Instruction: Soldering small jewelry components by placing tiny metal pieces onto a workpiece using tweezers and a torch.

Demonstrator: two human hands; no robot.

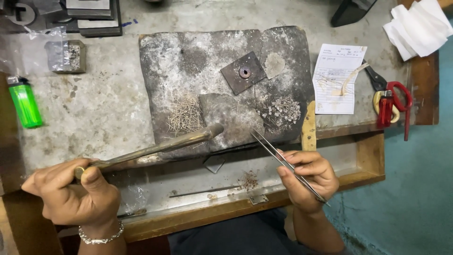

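- My left hand (75, 196) has its grip pressed together around the rear end of a long brass-coloured metal torch pipe (155, 147); the thumb lies along the top, and the very end of the pipe is hidden inside my fist.
- The pipe's round nozzle rests over the near edge of the scorched grey soldering slab (188, 56), beside a raised grey block (229, 118).
- My right hand (306, 177) pinches thin steel tweezers (283, 163) between thumb and fingers; the tips point up-left onto the slab's near edge, the back end sticks out past my palm.
- Whether the tweezer tips hold anything is too small to tell.
- On the slab: a heap of fine metal pins (185, 115) at left, a heap of tiny grey metal pieces (282, 112) at right, a dark square plate with a round copper washer (244, 72) further back.
- Below the slab, a wooden drawer tray (363, 158) holds metal dust and scraps, partly hidden by my hands.
- On the stained grey surface (104, 104): a green lighter (24, 101) at far left, a printed paper slip (337, 78), a red lighter (385, 108) on red-handled scissors (400, 101), white tissue (417, 28) cut off at the corner.
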